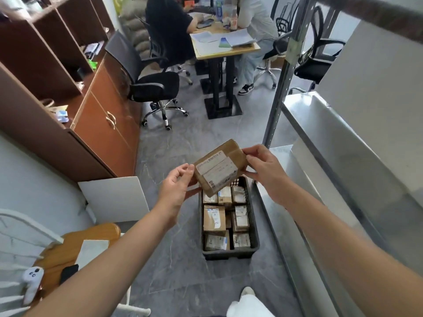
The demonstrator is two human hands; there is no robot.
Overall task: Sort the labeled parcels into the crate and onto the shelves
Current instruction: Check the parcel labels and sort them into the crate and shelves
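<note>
Best to tilt the parcel label-up and read it before choosing crate or shelves, keeping both ends pinched so it doesn't slip. It hangs in the air above the crate's far end, left hand grasping its near corner, right hand pinching the far end

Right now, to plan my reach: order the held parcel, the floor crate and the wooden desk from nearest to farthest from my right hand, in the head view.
1. Held parcel, pinched by the right hand.
2. Crate, on the floor below.
3. Wooden desk, far ahead.
</note>
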